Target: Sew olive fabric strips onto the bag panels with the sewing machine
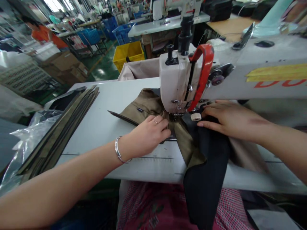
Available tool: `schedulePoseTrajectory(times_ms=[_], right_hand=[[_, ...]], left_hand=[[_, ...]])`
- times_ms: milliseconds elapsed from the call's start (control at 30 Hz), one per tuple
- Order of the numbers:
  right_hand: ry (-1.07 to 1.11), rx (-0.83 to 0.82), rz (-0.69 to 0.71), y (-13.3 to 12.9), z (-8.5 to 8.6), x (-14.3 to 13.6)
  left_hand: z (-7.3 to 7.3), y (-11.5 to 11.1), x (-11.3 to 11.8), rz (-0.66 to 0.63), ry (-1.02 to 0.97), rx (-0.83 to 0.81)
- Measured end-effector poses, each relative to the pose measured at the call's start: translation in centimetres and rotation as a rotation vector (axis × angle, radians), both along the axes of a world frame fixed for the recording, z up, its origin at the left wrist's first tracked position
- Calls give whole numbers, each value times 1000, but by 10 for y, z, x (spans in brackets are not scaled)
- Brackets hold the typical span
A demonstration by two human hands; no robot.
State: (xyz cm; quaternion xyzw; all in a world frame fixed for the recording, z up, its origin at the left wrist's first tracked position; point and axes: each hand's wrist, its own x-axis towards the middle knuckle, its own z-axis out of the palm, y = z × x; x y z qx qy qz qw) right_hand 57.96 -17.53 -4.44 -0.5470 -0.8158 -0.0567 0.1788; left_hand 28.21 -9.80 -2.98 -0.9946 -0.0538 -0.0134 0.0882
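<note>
A white sewing machine [175, 83] with a red curved guard [203, 70] stands over the white table. Olive and black fabric [192, 147] lies under its needle area and hangs over the table's front edge. Just left of the presser foot, my left hand [151, 132], with a ring and a silver bracelet, has its fingers bent together on the olive cloth. My right hand [220, 118] rests right of the needle area on the black part of the fabric, thumb apart from the fingers, whose tips are partly hidden behind the machine.
A stack of olive strips [64, 127] lies on the table's left side, beside clear plastic [31, 134]. Beyond the table are a yellow crate [128, 54], blue crates [122, 33], cardboard boxes [64, 65] and a person in orange [48, 36]. Another sewing table [155, 27] stands behind.
</note>
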Motion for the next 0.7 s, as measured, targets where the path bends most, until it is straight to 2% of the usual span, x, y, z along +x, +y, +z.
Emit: schedulePoseTrajectory(times_ms=[100, 200, 367, 700], right_hand=[[-44, -50, 112, -8, -6, -19], [-20, -96, 207, -15, -17, -38], [-18, -167, 131, -17, -30, -53], [-16, -202, 0, -14, -30, -63]], left_hand=[[-4, 17, -3, -117, -17, 11], [-10, 26, 0, -126, 38, -35], [-13, 20, 13, -70, 7, -84], [-25, 5, 12, 117, -150, -193]])
